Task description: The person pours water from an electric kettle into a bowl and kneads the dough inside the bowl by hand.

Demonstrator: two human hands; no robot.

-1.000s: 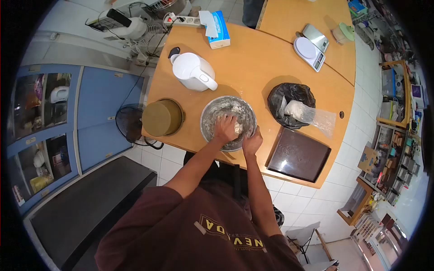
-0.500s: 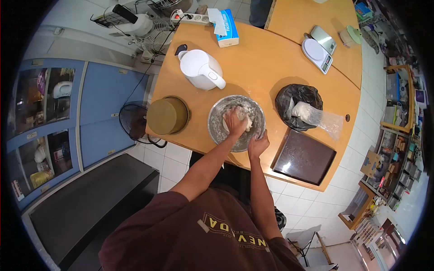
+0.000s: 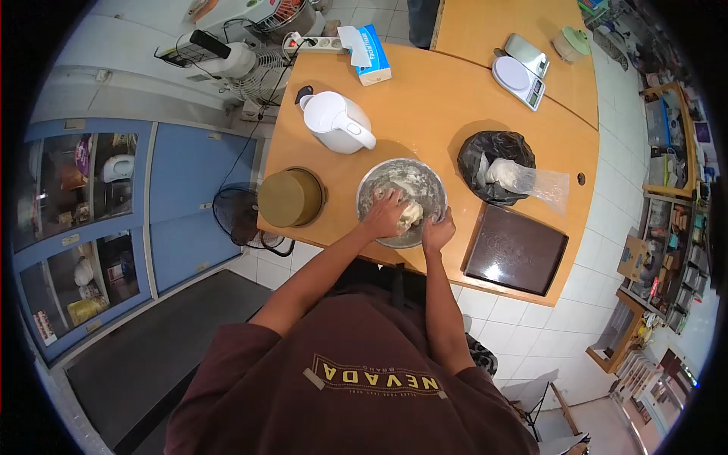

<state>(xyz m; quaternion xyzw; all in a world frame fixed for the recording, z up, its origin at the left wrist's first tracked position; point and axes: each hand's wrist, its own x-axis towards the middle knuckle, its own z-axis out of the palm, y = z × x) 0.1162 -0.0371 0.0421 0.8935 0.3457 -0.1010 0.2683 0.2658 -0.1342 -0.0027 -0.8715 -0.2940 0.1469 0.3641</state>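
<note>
While the left hand lies half-open against dough in the metal bowl, the right hand grips its rim.

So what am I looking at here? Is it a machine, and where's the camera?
It's no machine, just a person working barehanded. Every picture comes from a camera on that person's head, looking down, so their shirt fills the bottom. The left hand is on a pale, doughy lump inside a metal bowl; the right hand holds the bowl's rim. Around it on the table are a white kettle, a brownish container, a black bag, a dark tray and a tissue box.
</note>
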